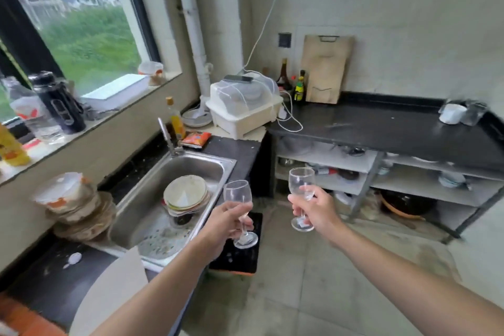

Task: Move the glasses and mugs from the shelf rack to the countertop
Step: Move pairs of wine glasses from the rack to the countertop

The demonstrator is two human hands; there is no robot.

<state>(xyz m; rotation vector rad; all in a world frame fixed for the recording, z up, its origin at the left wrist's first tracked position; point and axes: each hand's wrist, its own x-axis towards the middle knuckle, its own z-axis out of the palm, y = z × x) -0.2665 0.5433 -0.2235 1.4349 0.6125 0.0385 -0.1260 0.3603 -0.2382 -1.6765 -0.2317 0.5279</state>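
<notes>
Carrying stage, both hands loaded. The left hand [231, 222] gripped the left wine glass [237, 194] by its stem, fingers curled round it just under the bowl. The right hand [313, 211] pinched the right wine glass [301, 181] the same way. Both glasses were upright and empty, and were held in the air above the floor. They were apart from each other, near the sink [218, 161], and short of the black countertop [381, 128]. A white mug [452, 113] and a clear vessel [476, 114] (too blurred to identify) stood at the countertop's far right end. The open shelving [341, 161] beneath it held further crockery.

Judged step: the two glasses were between pick-up and set-down. The next move would call for a forward reach over the counter edge. Each foot should then be lowered flat onto the bare middle stretch, away from the trailing white cable [291, 120] near the dish rack [245, 117]. The fingers should open only once each base is seated, since a narrow foot makes a glass tip easily.
</notes>
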